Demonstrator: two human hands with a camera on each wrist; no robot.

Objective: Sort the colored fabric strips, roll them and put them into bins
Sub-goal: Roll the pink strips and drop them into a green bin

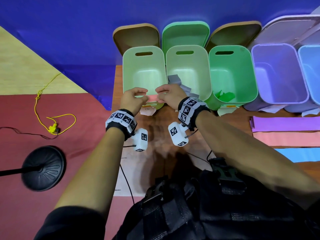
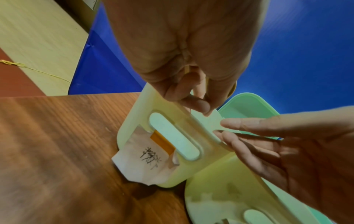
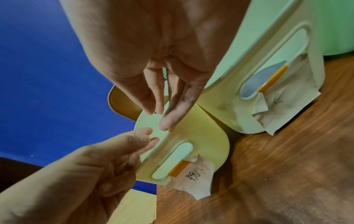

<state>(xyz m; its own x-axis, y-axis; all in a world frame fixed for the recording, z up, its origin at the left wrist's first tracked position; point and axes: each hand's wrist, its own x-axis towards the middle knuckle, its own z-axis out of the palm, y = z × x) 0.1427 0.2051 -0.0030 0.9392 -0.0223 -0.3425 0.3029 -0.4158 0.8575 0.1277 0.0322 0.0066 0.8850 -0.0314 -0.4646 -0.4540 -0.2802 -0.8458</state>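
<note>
Left hand (image 1: 132, 99) and right hand (image 1: 168, 95) hover side by side over near rim of leftmost pale green bin (image 1: 143, 70), fingers loosely spread, holding nothing. Pink strip (image 1: 152, 98) lies inside that bin by near wall. Grey strips (image 1: 174, 80) in next bin (image 1: 188, 70). Purple, pink, blue strips (image 1: 285, 130) flat at table's right edge.

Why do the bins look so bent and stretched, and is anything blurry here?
Head view: wide lens bows the bins outward; hands cast a dark shadow on the table. Left wrist view: bin stretched, wood grain smeared. Right wrist view: table soft and blurred.
</note>
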